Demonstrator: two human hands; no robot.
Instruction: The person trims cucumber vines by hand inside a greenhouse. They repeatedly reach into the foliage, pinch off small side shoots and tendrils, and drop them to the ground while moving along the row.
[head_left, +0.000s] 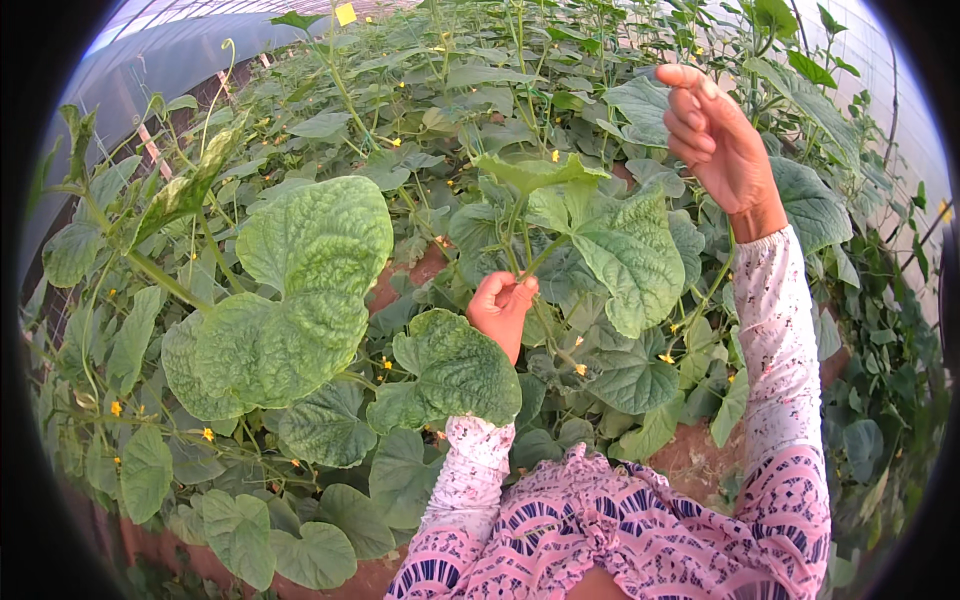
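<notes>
My left hand pinches the stem of a cucumber vine between thumb and fingertips, in front of my chest. Broad green leaves spread from the vine just above and to the right of the fingers. A crinkled leaf covers part of my left wrist. My right hand is raised at the upper right, its fingers curled and the thumb near the index finger; whether it holds something thin cannot be told. Behind it lies a large leaf.
Dense vines with yellow flowers surround me. Large puckered leaves stand close on the left. Thin green strings run upward among the stems. Reddish soil shows between leaves. Plastic greenhouse walls rise at both sides, and a yellow card hangs at the top.
</notes>
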